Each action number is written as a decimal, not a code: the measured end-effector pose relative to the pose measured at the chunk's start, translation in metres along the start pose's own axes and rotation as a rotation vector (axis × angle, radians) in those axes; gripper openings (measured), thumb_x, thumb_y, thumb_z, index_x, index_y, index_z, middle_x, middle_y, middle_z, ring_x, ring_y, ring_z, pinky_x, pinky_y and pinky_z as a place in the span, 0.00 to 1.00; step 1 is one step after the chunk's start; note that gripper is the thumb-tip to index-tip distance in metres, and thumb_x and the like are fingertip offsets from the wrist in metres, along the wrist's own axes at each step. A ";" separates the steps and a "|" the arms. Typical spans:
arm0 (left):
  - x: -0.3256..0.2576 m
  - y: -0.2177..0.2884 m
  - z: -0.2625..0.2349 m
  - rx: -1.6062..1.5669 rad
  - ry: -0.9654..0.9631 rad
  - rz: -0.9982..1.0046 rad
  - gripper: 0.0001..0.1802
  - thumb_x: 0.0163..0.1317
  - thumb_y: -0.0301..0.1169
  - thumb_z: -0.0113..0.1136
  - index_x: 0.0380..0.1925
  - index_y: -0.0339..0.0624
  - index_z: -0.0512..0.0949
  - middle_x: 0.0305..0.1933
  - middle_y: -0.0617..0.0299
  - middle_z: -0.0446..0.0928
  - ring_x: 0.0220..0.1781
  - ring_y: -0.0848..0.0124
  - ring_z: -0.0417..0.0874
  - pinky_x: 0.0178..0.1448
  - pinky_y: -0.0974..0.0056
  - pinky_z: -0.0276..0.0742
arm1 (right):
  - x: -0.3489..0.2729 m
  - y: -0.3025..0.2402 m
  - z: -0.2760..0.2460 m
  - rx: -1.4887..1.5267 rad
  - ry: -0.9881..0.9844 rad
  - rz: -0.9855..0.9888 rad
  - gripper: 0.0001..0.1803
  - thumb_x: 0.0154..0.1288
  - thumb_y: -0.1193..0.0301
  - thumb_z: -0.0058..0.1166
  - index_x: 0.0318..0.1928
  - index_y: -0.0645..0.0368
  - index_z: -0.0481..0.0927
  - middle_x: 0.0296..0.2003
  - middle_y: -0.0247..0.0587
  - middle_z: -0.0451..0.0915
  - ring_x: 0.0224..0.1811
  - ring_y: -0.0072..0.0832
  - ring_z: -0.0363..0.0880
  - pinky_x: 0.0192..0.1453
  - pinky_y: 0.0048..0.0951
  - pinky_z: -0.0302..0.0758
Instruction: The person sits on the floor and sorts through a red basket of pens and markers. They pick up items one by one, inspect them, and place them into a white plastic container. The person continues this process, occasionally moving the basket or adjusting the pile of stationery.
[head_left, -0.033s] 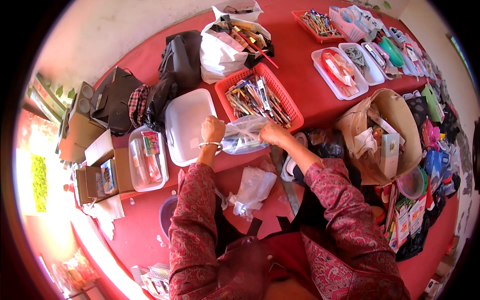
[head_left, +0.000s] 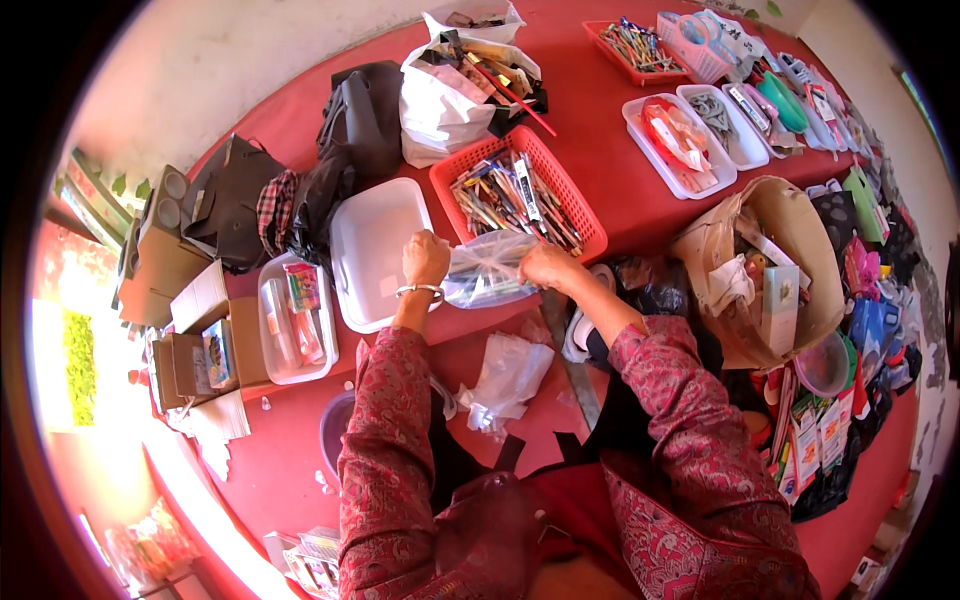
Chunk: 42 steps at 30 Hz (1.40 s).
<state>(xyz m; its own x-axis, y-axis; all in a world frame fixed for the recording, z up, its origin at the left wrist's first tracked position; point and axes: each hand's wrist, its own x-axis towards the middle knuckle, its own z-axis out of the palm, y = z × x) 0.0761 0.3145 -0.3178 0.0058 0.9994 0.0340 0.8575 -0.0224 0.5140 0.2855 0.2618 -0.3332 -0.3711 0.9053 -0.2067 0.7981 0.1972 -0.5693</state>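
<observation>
A clear plastic bag [head_left: 487, 272] of pens sits at centre, grasped by the left hand [head_left: 425, 258] at nine o'clock and the right hand [head_left: 547, 266] at three, with the red basket [head_left: 585, 215] at twelve and the white tray [head_left: 372, 250] beyond the left hand.

Both hands, left hand [head_left: 425, 258] and right hand [head_left: 545, 266], gripped a clear plastic bag [head_left: 487, 272] stretched between their fingers, the red basket [head_left: 585, 215] just beyond.

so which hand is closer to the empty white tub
Left. The left hand sits at the right edge of the empty white tub, gripping the clear plastic bag. The right hand holds the bag's far side, beside the red basket.
</observation>
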 end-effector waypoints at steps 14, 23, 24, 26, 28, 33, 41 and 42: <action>-0.029 0.045 -0.007 -1.062 -0.567 -0.107 0.08 0.61 0.31 0.48 0.28 0.38 0.69 0.19 0.66 0.68 0.17 0.78 0.66 0.22 0.74 0.65 | 0.016 -0.054 -0.040 1.199 0.225 0.310 0.07 0.52 0.73 0.47 0.26 0.62 0.76 0.18 0.33 0.73 0.16 0.18 0.67 0.17 0.19 0.63; -0.028 0.047 -0.017 -0.893 -0.567 -0.073 0.07 0.61 0.31 0.51 0.28 0.38 0.71 0.19 0.65 0.71 0.17 0.79 0.70 0.21 0.75 0.66 | 0.022 -0.048 -0.038 1.373 0.198 0.260 0.07 0.55 0.73 0.47 0.27 0.63 0.76 0.18 0.33 0.73 0.14 0.16 0.66 0.14 0.16 0.60; -0.029 0.051 -0.019 -0.873 -0.568 -0.070 0.07 0.61 0.31 0.50 0.28 0.39 0.71 0.20 0.66 0.71 0.18 0.80 0.70 0.22 0.75 0.67 | 0.022 -0.047 -0.036 1.369 0.194 0.220 0.07 0.55 0.73 0.47 0.27 0.62 0.76 0.17 0.33 0.73 0.14 0.16 0.66 0.14 0.16 0.60; -0.029 0.051 -0.017 -0.903 -0.550 -0.063 0.07 0.60 0.29 0.50 0.27 0.36 0.72 0.20 0.63 0.73 0.18 0.78 0.73 0.21 0.75 0.68 | 0.023 -0.051 -0.035 1.285 0.212 0.179 0.07 0.56 0.72 0.46 0.28 0.62 0.76 0.18 0.32 0.73 0.14 0.15 0.65 0.15 0.16 0.60; -0.028 0.048 -0.015 -0.907 -0.552 -0.033 0.07 0.60 0.27 0.49 0.28 0.35 0.72 0.21 0.62 0.74 0.18 0.77 0.74 0.21 0.74 0.69 | 0.022 -0.056 -0.036 1.206 0.205 0.146 0.07 0.57 0.72 0.46 0.28 0.62 0.76 0.18 0.32 0.73 0.14 0.15 0.65 0.15 0.16 0.59; -0.022 0.038 -0.008 -1.016 -0.509 -0.149 0.06 0.61 0.26 0.47 0.32 0.34 0.72 0.22 0.61 0.75 0.19 0.77 0.74 0.22 0.75 0.70 | 0.020 -0.052 -0.033 1.307 0.326 0.204 0.08 0.57 0.74 0.46 0.33 0.63 0.77 0.24 0.36 0.77 0.15 0.18 0.68 0.17 0.18 0.63; -0.024 0.042 -0.013 -1.288 -0.489 -0.325 0.06 0.62 0.27 0.48 0.28 0.38 0.70 0.23 0.63 0.75 0.20 0.79 0.72 0.26 0.78 0.71 | 0.018 -0.049 0.000 0.803 0.361 0.127 0.07 0.55 0.74 0.49 0.30 0.62 0.79 0.19 0.34 0.77 0.18 0.19 0.75 0.17 0.18 0.68; -0.023 0.040 -0.012 -1.325 -0.489 -0.338 0.06 0.62 0.27 0.48 0.28 0.38 0.70 0.23 0.63 0.75 0.20 0.79 0.72 0.26 0.78 0.71 | 0.019 -0.050 0.002 0.758 0.453 0.098 0.06 0.55 0.74 0.49 0.30 0.62 0.79 0.19 0.33 0.76 0.17 0.19 0.75 0.17 0.18 0.68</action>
<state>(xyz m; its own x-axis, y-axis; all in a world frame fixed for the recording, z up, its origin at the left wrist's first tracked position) 0.1040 0.2900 -0.2876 0.3077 0.8645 -0.3975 -0.2406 0.4749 0.8465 0.2381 0.2684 -0.3104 0.0339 0.9986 -0.0394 0.2278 -0.0461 -0.9726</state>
